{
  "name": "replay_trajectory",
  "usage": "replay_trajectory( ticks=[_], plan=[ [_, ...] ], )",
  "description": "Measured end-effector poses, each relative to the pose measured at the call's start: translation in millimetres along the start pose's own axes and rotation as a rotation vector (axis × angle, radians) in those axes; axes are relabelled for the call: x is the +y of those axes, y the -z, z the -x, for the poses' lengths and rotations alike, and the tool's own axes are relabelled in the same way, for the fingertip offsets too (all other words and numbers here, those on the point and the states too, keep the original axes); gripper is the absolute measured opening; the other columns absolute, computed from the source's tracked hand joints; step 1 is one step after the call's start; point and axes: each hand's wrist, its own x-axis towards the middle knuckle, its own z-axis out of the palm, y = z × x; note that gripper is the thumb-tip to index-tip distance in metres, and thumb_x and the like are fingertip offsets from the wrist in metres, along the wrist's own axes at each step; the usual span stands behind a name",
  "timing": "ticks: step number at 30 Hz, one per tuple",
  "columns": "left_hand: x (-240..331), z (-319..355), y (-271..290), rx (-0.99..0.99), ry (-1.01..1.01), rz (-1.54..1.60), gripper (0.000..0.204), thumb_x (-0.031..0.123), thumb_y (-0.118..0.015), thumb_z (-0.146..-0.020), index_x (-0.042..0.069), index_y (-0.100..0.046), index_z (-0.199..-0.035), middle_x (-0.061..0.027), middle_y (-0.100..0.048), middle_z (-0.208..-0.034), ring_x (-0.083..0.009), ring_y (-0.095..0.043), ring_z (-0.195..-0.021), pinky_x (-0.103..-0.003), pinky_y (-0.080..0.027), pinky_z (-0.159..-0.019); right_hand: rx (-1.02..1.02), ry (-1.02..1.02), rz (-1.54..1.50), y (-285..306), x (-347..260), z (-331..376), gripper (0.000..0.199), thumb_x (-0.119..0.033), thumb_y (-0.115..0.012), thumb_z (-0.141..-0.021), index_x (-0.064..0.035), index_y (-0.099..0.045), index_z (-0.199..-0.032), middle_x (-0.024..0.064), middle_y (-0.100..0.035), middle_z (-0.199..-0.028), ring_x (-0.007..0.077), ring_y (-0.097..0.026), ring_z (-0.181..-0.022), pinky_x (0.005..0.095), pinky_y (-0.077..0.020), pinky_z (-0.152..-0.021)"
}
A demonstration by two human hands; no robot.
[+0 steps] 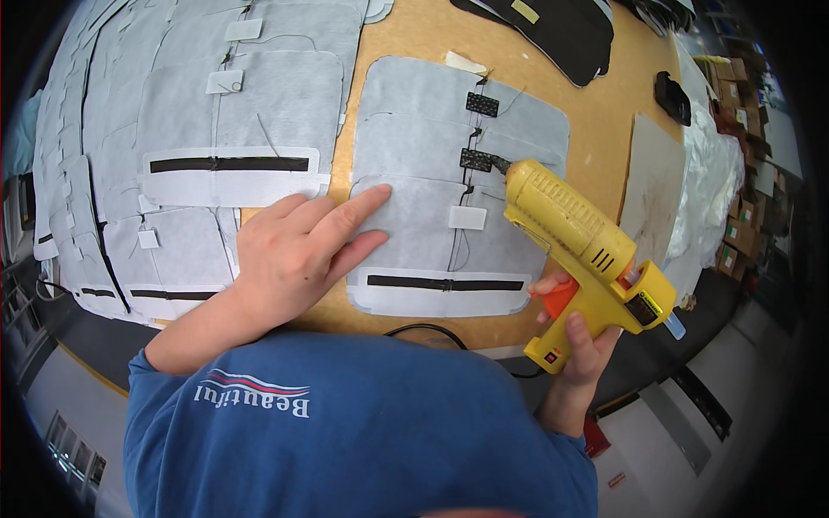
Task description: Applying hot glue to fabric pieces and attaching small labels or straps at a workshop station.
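My right hand grips a yellow hot glue gun by its handle, fingers at the orange trigger. A translucent glue stick pokes out of its back end. The dark nozzle meets the right edge of the lower black mesh patch on a grey fabric panel. Another black mesh patch lies above it, and a white square below, all along a thin wire. Across the panel's near end runs a black strip. My left hand is open, its index fingertip resting on the panel's left edge.
Overlapping grey panels with wires and white squares cover the table's left side. Black fabric pieces lie at the far right, near a black object. A grey board and clear plastic line the right edge. A black cable loops at the near edge.
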Motion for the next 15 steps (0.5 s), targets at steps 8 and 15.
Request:
replay_trajectory(
  ticks=[8, 15],
  plan=[
    [0.1, 0.3, 0.5, -0.033, -0.009, 0.022, 0.051, 0.022, -0.082, -0.073, 0.014, -0.068, -0.121, 0.0006, -0.047, -0.059, -0.0145, -0.046, -0.053, -0.029, -0.036, -0.047, -0.002, -0.008, -0.021, 2.2, 2.9, 5.6, 0.060, -0.029, -0.066, -0.089, 0.0087, -0.043, -0.130, 0.0227, -0.065, -0.103, 0.0302, -0.067, -0.092, 0.0295, -0.0538, -0.065],
    [-0.5, 1.0, 0.4, -0.043, -0.003, 0.025, 0.051, 0.021, -0.082, -0.073, 0.014, -0.068, -0.121, 0.0011, -0.047, -0.059, -0.0137, -0.046, -0.052, -0.029, -0.036, -0.047, -0.018, -0.069, -0.084, 1.4, 0.7, 8.1, 0.060, -0.020, -0.065, -0.087, 0.0029, -0.039, -0.136, 0.0223, -0.065, -0.106, 0.0215, -0.064, -0.093, 0.0280, -0.0521, -0.071]
  ],
)
